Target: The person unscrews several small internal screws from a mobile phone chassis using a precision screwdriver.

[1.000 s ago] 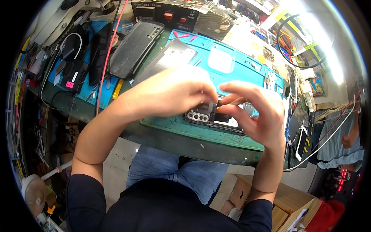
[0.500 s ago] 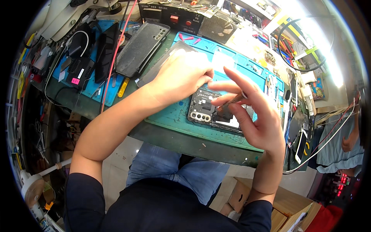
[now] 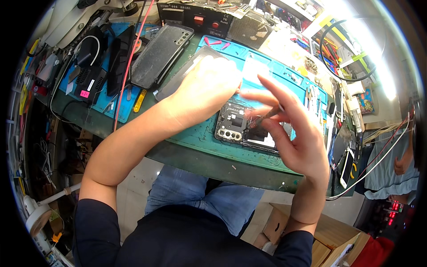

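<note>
An opened phone (image 3: 235,127) with its back cover off lies on the teal work mat (image 3: 200,135), its circuit board showing. My left hand (image 3: 209,86) rests on the mat at the phone's upper left edge, fingers curled over it. My right hand (image 3: 293,133) hovers over the phone's right half and pinches a thin dark tool (image 3: 262,118) whose tip points down onto the board near the phone's middle.
A dark phone back cover (image 3: 160,49) and a clear cover (image 3: 184,73) lie at the back left of the mat. Black devices and cables (image 3: 93,66) crowd the left. A power unit (image 3: 200,18) stands at the back. Tools and phones (image 3: 347,162) line the right edge.
My left hand has slid up and left off the phone, uncovering the board. My right hand has lifted and now brings the thin tool's tip onto the board.
</note>
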